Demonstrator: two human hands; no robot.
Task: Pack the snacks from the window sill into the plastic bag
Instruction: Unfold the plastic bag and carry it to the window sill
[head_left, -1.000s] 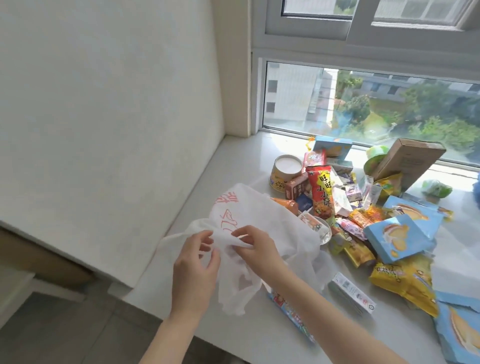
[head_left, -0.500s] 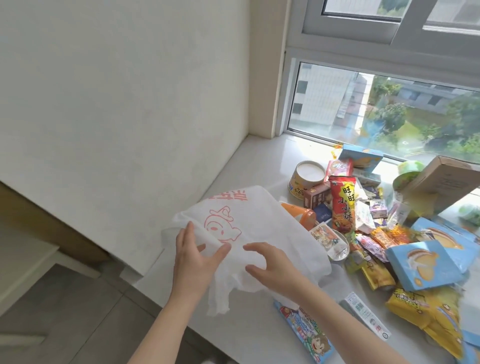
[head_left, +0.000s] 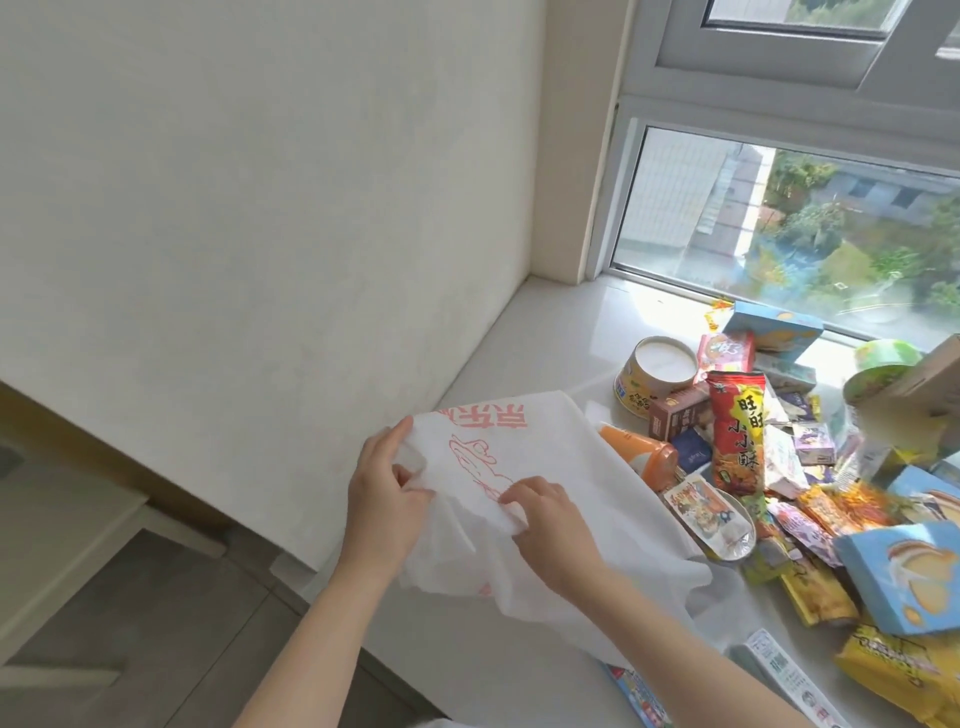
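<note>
A white plastic bag (head_left: 561, 467) with red print lies rumpled on the window sill (head_left: 545, 332). My left hand (head_left: 382, 499) pinches its left edge, and my right hand (head_left: 550, 525) grips a fold near the middle. To the right lies a heap of snacks: a red and yellow packet (head_left: 737, 441), an orange bottle (head_left: 636, 454), a round tin (head_left: 657, 374), a brown carton (head_left: 678, 415), blue boxes (head_left: 898, 577), and yellow packets (head_left: 904, 670). Part of the bag covers snacks beneath it.
A white wall (head_left: 260, 208) runs along the left of the sill. The window pane (head_left: 779, 228) closes off the back. A cardboard box (head_left: 930, 384) and a green tape roll (head_left: 883, 358) stand at the far right. The floor (head_left: 130, 623) lies below on the left.
Both hands went from lying flat and open on the bag to gripping its plastic. The bag has bunched up between them. The camera view has shifted left.
</note>
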